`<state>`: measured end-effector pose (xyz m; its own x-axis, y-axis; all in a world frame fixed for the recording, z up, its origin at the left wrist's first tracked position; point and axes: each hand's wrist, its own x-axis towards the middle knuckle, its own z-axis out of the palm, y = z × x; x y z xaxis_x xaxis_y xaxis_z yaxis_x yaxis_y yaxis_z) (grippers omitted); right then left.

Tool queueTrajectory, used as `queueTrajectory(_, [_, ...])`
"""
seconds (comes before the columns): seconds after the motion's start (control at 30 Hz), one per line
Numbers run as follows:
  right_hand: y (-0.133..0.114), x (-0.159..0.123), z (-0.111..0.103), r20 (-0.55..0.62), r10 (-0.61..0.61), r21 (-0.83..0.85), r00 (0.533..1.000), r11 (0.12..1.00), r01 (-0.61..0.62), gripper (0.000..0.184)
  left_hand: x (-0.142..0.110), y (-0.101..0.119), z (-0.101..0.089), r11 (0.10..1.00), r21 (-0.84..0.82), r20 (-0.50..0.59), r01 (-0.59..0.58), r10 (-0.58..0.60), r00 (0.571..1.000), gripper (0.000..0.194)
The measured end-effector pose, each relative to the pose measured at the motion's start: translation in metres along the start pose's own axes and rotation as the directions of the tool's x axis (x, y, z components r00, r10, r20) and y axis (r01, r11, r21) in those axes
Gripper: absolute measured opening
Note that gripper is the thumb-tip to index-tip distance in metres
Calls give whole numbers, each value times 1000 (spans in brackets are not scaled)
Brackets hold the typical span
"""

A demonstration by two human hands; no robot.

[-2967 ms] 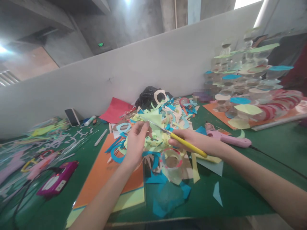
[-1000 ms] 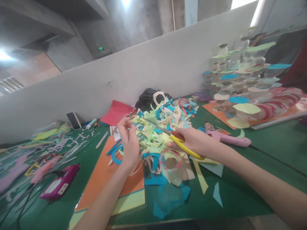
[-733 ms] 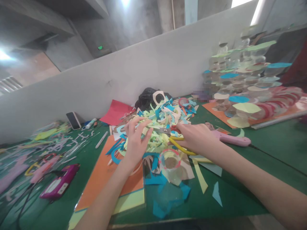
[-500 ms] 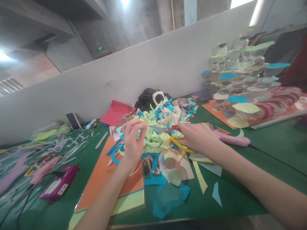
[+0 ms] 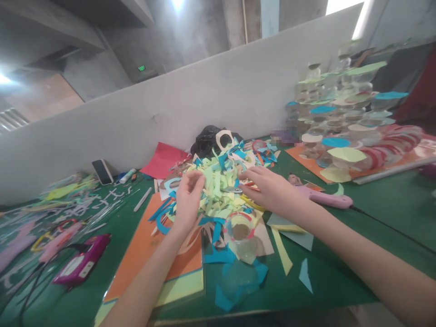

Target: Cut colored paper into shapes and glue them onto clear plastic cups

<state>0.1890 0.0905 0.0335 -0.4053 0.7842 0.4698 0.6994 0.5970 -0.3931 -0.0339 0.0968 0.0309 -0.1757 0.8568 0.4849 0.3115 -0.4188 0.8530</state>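
Observation:
My left hand (image 5: 189,200) is over the left side of a heap of paper scraps (image 5: 218,179). Its thumb and fingers are curled together, and whatever may be between them is too small to make out. My right hand (image 5: 265,188) hovers with loosened, stretched fingers above scissors (image 5: 233,190). The scissors have red and yellow handles, partly hidden under that hand, and their blades rest on the scraps. In front of the heap stands a clear plastic cup (image 5: 240,231) with a pink-and-blue patterned rim.
Orange sheets (image 5: 136,254) lie at the left, near a magenta box-shaped device (image 5: 83,261) with cables. A pink glue gun (image 5: 329,200) lies at the right. Behind it stand stacked clear cups with paper discs (image 5: 347,154). A phone (image 5: 102,171) leans on the wall.
My right fingers have loosened from the scissors, which have dropped lower onto the scraps. My left hand has drawn slightly away from the blades, its fingers curling in.

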Motion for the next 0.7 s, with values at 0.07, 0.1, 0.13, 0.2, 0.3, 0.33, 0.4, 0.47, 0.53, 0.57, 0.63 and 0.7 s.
queueTrajectory(0.07, [-3, 1, 3, -4, 39, 218, 999, 975, -37, 27, -5, 4, 2, 1000, -10, 98, 8, -7, 995, 19])
queueTrajectory(0.1, [-5, 2, 5, 15, 68, 326, 998, 943, -69, 30, -8, 6, 4, 1000, -18, 155, 6, -3, 988, 23])
queueTrajectory(0.13, [-6, 3, 7, 45, 89, 420, 995, 902, -100, 31, -11, 8, 5, 1000, -27, 212, -4, 9, 977, 27])
queueTrajectory(0.2, [-9, 4, 9, 98, 107, 550, 989, 822, -144, 27, -16, 12, 7, 998, -44, 307, -33, 45, 951, 32])
queueTrajectory(0.3, [-12, 4, 8, 94, 109, 639, 990, 756, -144, 26, -22, 13, 10, 993, -63, 378, -97, 114, 919, 34])
queueTrajectory(0.33, [-13, 4, 8, 84, 114, 653, 990, 744, -141, 27, -22, 11, 10, 990, -54, 379, -130, 141, 915, 33])
queueTrajectory(0.4, [-13, 4, 8, 70, 124, 675, 990, 725, -138, 26, -23, 7, 10, 978, -2, 367, -208, 194, 910, 32])
queueTrajectory(0.47, [-13, 3, 9, 72, 126, 687, 989, 713, -141, 24, -22, 4, 10, 950, 77, 353, -302, 257, 900, 30])
queueTrajectory(0.53, [-12, 3, 11, 60, 122, 690, 991, 712, -130, 23, -22, 4, 9, 908, 140, 349, -396, 329, 878, 30])
queueTrajectory(0.57, [-12, 3, 12, 47, 121, 685, 992, 718, -120, 23, -22, 5, 9, 883, 163, 352, -440, 364, 862, 30])
queueTrajectory(0.63, [-12, 3, 13, 11, 127, 668, 992, 737, -102, 25, -22, 8, 10, 835, 202, 367, -512, 420, 830, 31])
queueTrajectory(0.7, [-12, 3, 13, -15, 137, 649, 990, 755, -95, 28, -22, 10, 10, 806, 226, 386, -547, 441, 810, 32])
